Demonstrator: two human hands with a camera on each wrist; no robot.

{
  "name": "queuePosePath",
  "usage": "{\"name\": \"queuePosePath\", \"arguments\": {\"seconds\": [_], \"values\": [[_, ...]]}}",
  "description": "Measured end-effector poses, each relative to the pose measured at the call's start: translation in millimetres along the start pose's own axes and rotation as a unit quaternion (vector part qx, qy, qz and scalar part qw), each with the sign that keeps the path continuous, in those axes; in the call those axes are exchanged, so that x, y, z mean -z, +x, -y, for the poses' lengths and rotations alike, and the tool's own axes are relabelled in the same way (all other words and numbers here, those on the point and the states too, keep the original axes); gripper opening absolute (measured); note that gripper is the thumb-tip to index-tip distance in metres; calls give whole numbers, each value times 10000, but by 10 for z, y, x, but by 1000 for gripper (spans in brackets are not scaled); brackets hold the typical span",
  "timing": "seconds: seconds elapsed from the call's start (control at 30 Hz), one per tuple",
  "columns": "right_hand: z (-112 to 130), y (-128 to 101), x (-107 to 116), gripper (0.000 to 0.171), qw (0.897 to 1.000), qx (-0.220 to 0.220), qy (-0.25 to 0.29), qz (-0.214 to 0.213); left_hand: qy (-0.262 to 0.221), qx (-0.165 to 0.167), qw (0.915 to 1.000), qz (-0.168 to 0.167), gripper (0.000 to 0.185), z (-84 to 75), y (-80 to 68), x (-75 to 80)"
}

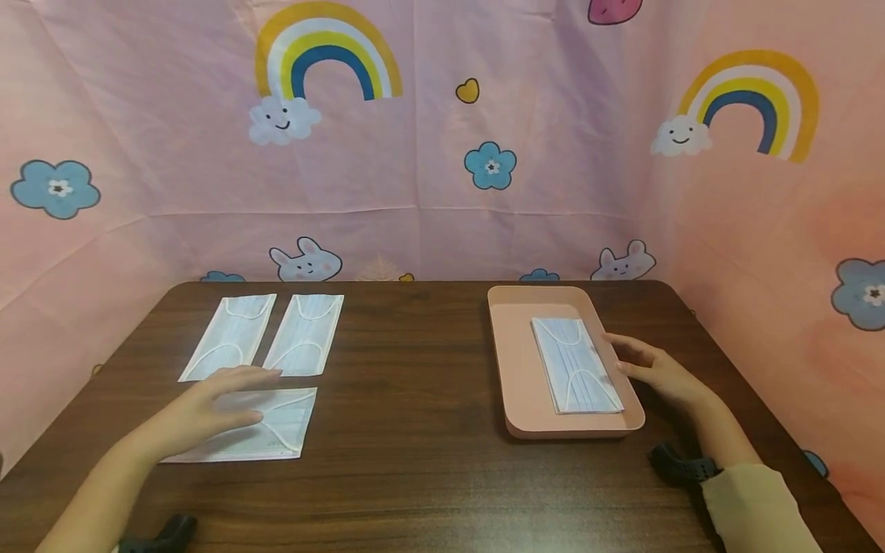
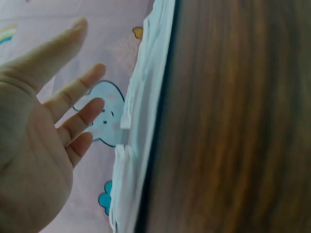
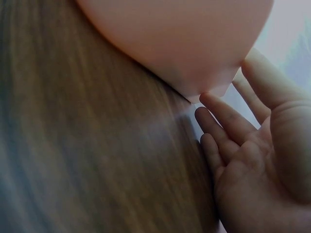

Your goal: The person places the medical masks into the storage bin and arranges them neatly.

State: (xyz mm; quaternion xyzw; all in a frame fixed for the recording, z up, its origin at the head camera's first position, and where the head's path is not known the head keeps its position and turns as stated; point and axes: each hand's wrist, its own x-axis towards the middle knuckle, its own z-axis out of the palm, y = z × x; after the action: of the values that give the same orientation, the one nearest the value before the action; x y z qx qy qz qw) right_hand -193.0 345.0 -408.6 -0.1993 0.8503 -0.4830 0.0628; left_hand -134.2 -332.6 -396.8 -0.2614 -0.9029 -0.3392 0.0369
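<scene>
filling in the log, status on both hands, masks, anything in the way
Left hand hovers over nearest mask. Right hand at right edge of pink tray. Another mask inside. Nothing visibly blocking.

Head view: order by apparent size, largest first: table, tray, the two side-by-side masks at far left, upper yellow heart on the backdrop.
1. Table
2. Tray
3. Left mask and right mask: too alike to rank
4. Yellow heart

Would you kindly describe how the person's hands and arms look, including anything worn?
The left hand and right hand are gloveless. A beige sleeve and black wristband show on the right, a similar dark band on the left.
</scene>
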Motion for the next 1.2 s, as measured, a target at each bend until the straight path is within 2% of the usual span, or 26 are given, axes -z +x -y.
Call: {"name": "queuePosePath", "arguments": {"seconds": [0.1, 0.27, 0.33, 0.43, 0.6, 0.77, 0.97, 1.2], "values": [[-9, 3, 24, 52, 10000, -51, -55, -36, 187, -199, 9996, 19, 50, 58, 2, 27], [-19, -5, 69, 51, 9996, -86, -213, -151, 445, -148, 9989, 79, 47, 122, 28, 66], [-27, -12, 76, 51, 9996, -42, -236, -123, 428, -38, 9990, 98, 45, 152, 21, 69], [-34, -18, 69, 51, 9998, -13, -202, -57, 306, -97, 9994, 151, 44, 213, -2, 62], [-36, -30, 50, 51, 9998, -123, -172, -32, 260, -407, 9986, 193, 43, 309, -40, 48], [-31, -37, 60, 50, 9999, -74, -112, -76, 463, -495, 9976, 130, 40, 350, -24, 53], [-11, -19, 67, 51, 9999, -120, -35, -58, 750, -181, 9969, 125, 39, 350, -28, 59], [8, 17, 39, 52, 9997, -195, -118, -7, 557, 218, 9978, 291, 40, 332, -63, 74]]}}
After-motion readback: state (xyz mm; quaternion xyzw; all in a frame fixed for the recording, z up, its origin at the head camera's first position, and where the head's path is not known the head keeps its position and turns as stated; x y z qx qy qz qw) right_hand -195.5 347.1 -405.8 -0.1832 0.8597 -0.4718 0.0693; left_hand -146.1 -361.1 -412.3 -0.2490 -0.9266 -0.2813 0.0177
